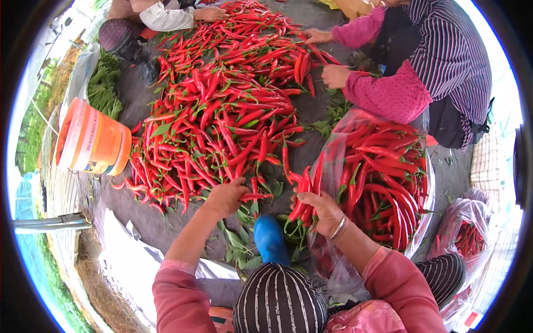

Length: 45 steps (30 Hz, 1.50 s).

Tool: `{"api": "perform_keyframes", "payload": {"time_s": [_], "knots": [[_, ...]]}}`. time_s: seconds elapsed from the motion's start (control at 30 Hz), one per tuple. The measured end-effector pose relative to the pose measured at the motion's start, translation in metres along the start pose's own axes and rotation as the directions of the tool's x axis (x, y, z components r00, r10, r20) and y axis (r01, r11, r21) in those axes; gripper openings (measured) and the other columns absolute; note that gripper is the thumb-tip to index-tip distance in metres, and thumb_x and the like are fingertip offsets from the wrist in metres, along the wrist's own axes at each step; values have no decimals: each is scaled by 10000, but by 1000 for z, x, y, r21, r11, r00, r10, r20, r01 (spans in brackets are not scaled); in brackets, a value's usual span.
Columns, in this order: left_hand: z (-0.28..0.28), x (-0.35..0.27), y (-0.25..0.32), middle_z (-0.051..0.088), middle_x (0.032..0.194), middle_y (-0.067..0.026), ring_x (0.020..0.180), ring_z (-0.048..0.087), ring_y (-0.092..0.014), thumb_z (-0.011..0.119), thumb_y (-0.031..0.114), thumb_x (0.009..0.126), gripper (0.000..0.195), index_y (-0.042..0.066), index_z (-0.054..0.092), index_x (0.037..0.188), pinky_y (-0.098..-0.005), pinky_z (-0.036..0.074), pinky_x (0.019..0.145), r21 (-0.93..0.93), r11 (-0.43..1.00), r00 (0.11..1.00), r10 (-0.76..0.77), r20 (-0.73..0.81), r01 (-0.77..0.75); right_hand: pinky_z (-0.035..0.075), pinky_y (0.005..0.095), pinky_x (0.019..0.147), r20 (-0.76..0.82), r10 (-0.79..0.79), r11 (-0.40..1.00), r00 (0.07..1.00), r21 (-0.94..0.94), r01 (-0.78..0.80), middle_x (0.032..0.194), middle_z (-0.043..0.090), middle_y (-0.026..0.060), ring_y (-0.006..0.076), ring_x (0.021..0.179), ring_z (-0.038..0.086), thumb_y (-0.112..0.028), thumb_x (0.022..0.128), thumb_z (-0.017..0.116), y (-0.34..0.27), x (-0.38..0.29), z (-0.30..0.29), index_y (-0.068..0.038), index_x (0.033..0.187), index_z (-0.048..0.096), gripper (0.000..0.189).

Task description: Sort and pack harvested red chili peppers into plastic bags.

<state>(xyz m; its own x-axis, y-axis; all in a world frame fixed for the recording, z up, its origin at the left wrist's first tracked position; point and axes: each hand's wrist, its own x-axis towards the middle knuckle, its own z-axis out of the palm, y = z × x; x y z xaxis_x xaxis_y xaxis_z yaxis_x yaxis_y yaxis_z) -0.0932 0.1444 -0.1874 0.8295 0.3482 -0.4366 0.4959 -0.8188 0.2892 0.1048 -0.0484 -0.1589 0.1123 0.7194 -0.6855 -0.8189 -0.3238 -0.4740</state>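
Observation:
A long heap of red chili peppers (216, 125) with green stems and some leaves covers the dark ground before me. My left hand (227, 197) is at the heap's near edge, its fingers closed on a red chili pepper (257, 196). In my right hand (322, 210) is a bunch of red chili peppers (303, 200), stems hanging down. That hand is beside a clear plastic bag (333, 141), which is filled with red chilies (387, 166). My palms and some fingertips are hidden from view.
An orange bucket (100, 139) lies tilted at the left. Two people work across the heap, one in a striped top (449, 54), one with a white sleeve (166, 16). Another bag of chilies (470, 237) stands at the right. My blue boot (270, 239) rests among loose leaves (239, 241).

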Motion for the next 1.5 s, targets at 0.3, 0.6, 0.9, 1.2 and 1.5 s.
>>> {"api": "perform_keyframes", "payload": {"time_s": [0.3,0.6,0.9,1.2,1.5], "knots": [[-68,75,-33,643,980,-183,917,610,-361,581,223,817,289,61,629,1051,-442,487,795,-331,918,695,-384,-608,218,505,296,682,-5,27,999,1000,-22,-27,895,643,26,157,834,630,-200,802,704,1,1,3,-89,1030,603,274],[-70,163,-41,632,1000,-212,919,631,-362,517,158,848,240,17,564,1037,-446,513,798,-46,905,821,-404,-404,423,520,319,753,-11,44,998,999,-34,-45,945,637,60,176,853,622,-167,803,679,-1,0,4,-40,1062,578,305],[-52,148,-36,571,1064,-198,911,637,-372,512,59,842,270,25,461,1105,-435,541,741,25,923,841,-338,-423,383,501,301,655,-13,44,997,999,-71,-44,920,644,45,157,833,627,-210,811,674,-1,-2,1,-57,1055,586,301],[-65,154,-45,589,1107,-219,973,622,-358,513,98,836,287,29,513,1115,-455,515,808,49,900,872,-404,-276,433,522,324,739,17,16,1000,1000,-22,-16,919,640,50,169,838,624,-171,811,671,-3,-5,5,-50,1064,581,295],[-65,117,-62,651,909,-167,801,634,-315,637,139,771,389,37,540,1134,-395,510,693,-302,946,884,-236,-404,115,530,349,746,40,-19,999,999,47,18,935,636,62,184,848,623,-148,815,669,2,-2,8,-43,1068,586,286]]}}
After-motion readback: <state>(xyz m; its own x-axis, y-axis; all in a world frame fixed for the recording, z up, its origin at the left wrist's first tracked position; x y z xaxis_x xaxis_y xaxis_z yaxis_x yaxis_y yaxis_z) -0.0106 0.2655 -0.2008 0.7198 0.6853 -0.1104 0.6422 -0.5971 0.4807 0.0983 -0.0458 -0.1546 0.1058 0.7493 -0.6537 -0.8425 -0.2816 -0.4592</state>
